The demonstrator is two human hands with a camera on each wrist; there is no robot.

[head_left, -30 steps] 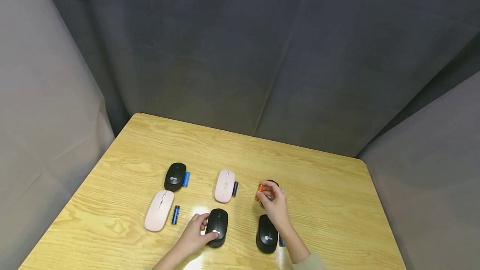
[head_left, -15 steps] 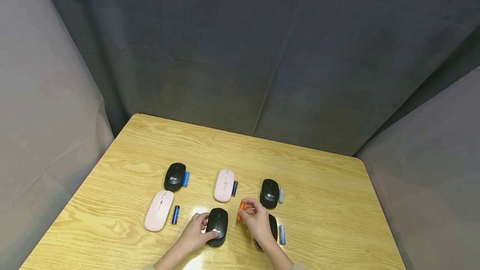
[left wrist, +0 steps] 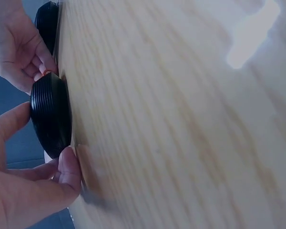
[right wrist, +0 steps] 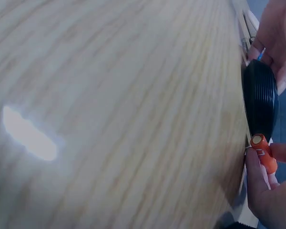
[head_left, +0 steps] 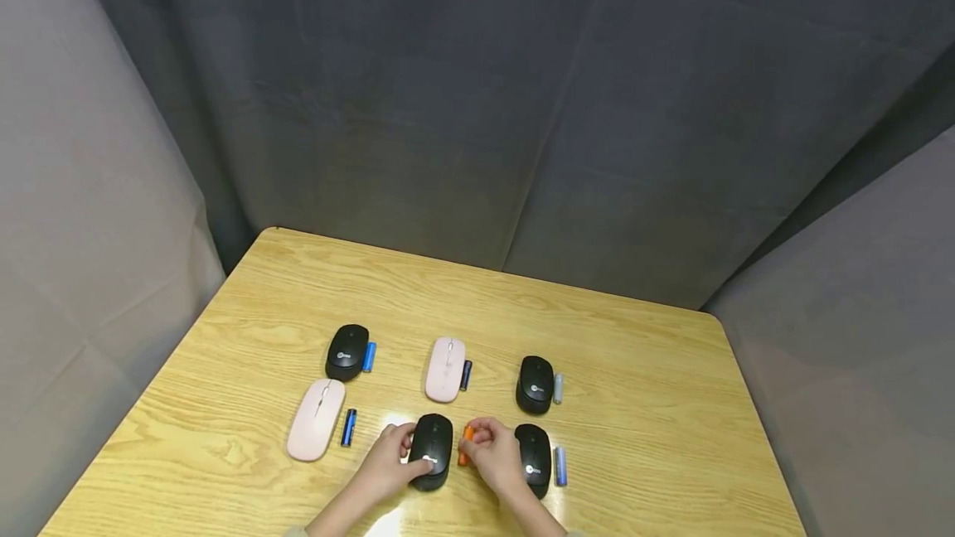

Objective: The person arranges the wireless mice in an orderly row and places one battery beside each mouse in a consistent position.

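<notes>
In the head view my left hand (head_left: 386, 461) grips a black computer mouse (head_left: 433, 441) at the front middle, thumb on its top and fingers at its left side. My right hand (head_left: 496, 454) pinches an orange battery (head_left: 466, 447) just right of that mouse. The right wrist view shows the orange battery (right wrist: 264, 153) between thumb and fingers, one end towards the camera, near the end of the black mouse (right wrist: 261, 100). From the left wrist, the mouse's ribbed end (left wrist: 50, 109) is visible and the battery is mostly hidden.
A second black mouse (head_left: 534, 456) and a blue battery (head_left: 561, 466) lie right of my right hand. Behind are a black mouse (head_left: 535, 384) with a pale battery (head_left: 558, 389), and a pink mouse (head_left: 445, 369). Another pink mouse (head_left: 317, 419) and black mouse (head_left: 347, 352) lie left.
My right hand has carried the orange battery left and towards me, from beside the back right mouse to beside the front middle mouse. My left hand has stayed on its mouse.
</notes>
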